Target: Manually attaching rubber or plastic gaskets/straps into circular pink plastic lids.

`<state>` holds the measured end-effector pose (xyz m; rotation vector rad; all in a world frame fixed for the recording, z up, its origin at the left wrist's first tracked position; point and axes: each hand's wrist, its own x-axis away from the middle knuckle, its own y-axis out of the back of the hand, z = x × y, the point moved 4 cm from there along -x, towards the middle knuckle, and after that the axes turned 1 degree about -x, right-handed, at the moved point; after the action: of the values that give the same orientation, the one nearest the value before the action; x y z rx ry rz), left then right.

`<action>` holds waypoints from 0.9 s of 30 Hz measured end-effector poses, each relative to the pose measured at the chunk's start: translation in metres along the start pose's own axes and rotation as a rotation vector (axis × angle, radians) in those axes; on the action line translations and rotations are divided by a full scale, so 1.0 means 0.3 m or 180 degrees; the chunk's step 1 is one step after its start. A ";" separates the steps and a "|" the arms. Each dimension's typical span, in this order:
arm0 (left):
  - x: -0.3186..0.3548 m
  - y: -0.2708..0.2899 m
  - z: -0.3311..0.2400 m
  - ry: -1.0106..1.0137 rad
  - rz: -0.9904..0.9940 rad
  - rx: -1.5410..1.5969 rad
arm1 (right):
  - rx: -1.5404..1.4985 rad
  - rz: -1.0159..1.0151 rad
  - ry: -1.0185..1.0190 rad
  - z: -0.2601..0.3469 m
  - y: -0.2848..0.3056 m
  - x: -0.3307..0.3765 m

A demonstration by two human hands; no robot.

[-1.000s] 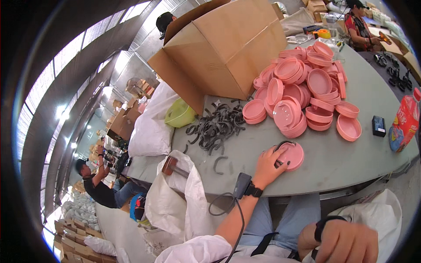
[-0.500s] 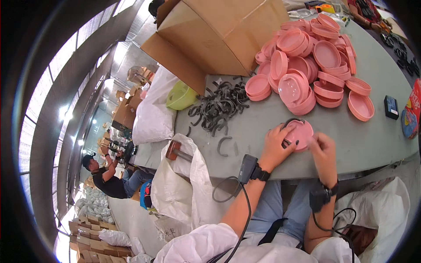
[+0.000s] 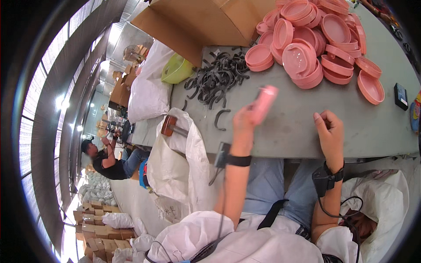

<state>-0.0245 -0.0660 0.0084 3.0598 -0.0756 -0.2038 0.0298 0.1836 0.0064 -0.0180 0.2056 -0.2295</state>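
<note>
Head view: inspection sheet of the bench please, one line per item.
Surface: grey table, bare in front of the person.
Job's things: pink lid lifted off the table, tilted, blurred.
Clutter: pile of pink lids; heap of black curved handles, one black handle apart; cardboard box; small black box; hammer at the edge.
Grippers: left hand holds the pink lid; right hand loosely curled, holds nothing seen.
Cables: wrist devices on both arms, wires running down.
Surroundings: white sacks, another seated person, stacked cartons.
</note>
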 end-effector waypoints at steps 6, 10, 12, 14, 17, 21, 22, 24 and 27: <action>0.260 0.548 -0.186 -0.0158 -0.1495 0.0500 | -0.0191 -0.0185 0.0200 -0.012 0.011 0.000; 0.450 0.838 -0.272 -0.0479 -0.2874 -0.0505 | -0.0217 -0.0201 0.0124 -0.006 0.038 0.003; 0.544 1.003 -0.227 -0.0694 -0.3165 -0.3350 | -0.0296 -0.0150 0.0105 0.000 0.040 0.009; 0.625 1.060 -0.016 0.1297 -0.2142 -0.4185 | -0.0294 -0.0127 0.0043 -0.022 0.038 0.009; 0.947 1.321 0.250 0.1900 -0.0250 -0.4886 | -0.0595 -0.0050 0.0105 0.024 -0.019 0.010; 0.786 1.050 0.296 0.2332 -0.1468 -0.4715 | -0.0280 -0.0207 0.0113 -0.026 0.024 0.029; 0.716 0.990 0.240 0.1719 -0.1805 -0.4620 | -0.0243 -0.0162 0.0122 -0.032 0.029 0.030; 0.581 0.929 0.082 0.0621 -0.2291 -0.4202 | -0.0250 -0.0114 0.0177 -0.016 0.018 0.021; 0.342 0.783 -0.071 -0.0454 -0.2318 -0.3406 | -0.0161 -0.0086 0.0258 0.003 0.017 0.015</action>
<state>0.0696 -0.3040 0.0340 1.8811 0.8430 -0.3477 0.0355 0.1876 0.0062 -0.0617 0.2918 -0.2522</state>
